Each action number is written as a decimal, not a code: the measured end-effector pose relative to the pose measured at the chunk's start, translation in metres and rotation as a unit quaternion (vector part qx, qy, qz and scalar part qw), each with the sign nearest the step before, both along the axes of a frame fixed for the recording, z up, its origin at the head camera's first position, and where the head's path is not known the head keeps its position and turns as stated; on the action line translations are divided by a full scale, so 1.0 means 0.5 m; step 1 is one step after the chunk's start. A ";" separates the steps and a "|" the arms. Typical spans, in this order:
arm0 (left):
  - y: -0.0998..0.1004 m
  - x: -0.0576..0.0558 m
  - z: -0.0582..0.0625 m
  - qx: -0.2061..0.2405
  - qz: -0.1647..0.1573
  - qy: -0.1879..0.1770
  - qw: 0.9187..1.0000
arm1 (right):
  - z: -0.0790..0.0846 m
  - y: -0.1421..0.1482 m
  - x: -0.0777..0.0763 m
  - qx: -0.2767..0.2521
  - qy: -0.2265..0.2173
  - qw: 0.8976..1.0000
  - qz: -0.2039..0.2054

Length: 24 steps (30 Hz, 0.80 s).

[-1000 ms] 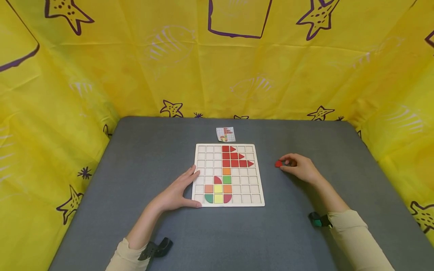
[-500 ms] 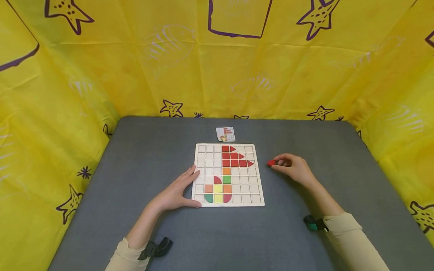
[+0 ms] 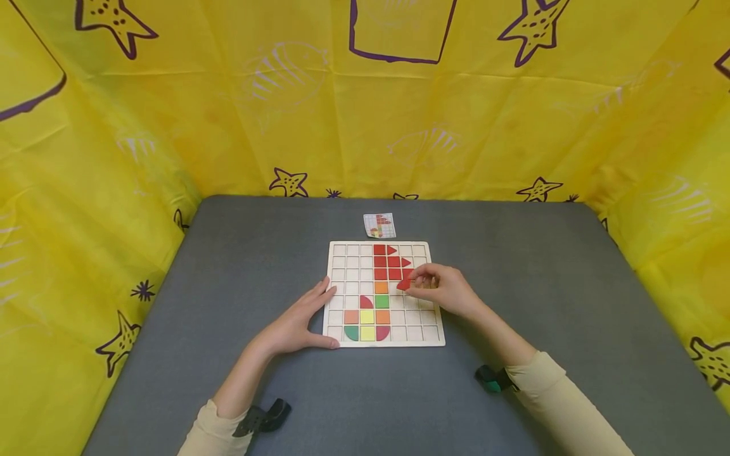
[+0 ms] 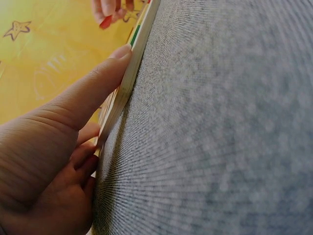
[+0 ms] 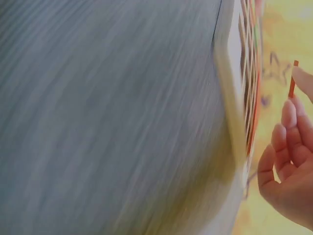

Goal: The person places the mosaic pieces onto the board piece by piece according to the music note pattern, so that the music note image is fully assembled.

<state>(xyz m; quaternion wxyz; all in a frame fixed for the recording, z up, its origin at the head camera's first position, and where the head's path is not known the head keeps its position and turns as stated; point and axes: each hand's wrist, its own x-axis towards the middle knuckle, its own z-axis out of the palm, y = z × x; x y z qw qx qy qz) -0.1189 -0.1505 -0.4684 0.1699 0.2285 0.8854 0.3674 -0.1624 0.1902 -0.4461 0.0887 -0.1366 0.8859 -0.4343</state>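
Note:
A pale wooden grid board (image 3: 413, 320) lies on the table. Red, orange, yellow and green tiles are set in some of its cells; several red squares with triangle ends form three rows in its upper half. My left hand (image 3: 293, 326) rests at the board's left side, thumb on the front corner and fingers along the edge. Between thumb and fingertips my right hand (image 3: 447, 288) pinches a small red tile (image 3: 403, 284), held above the board's right half. In the right wrist view the thin red tile (image 5: 293, 81) shows edge-on, clear of the board.
A small printed card (image 3: 379, 225) with a coloured grid pattern lies just behind the board. The grey table (image 3: 274, 253) extends around both, with a yellow patterned cloth (image 3: 342, 126) hanging behind it and at both sides.
My right hand has moved left with the red tile, from the table beside the board to over its right half. The left hand has stayed in place.

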 end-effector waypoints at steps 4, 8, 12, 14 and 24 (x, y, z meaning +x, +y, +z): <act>0.000 0.000 0.000 0.002 0.000 -0.001 1.000 | -0.006 -0.055 -0.003 0.013 0.020 0.998 0.050; -0.001 -0.001 0.001 0.004 -0.001 -0.002 1.000 | -0.011 -0.102 -0.005 0.039 0.033 0.994 0.098; -0.001 -0.002 0.002 0.005 0.000 -0.002 1.000 | -0.010 -0.140 -0.007 0.070 0.040 0.989 0.128; -0.001 -0.002 0.002 0.006 0.000 -0.002 1.000 | -0.008 -0.155 -0.008 0.085 0.046 0.986 0.133; -0.004 -0.001 -0.003 0.009 -0.006 0.006 1.000 | -0.008 -0.188 -0.012 0.123 0.055 0.981 0.137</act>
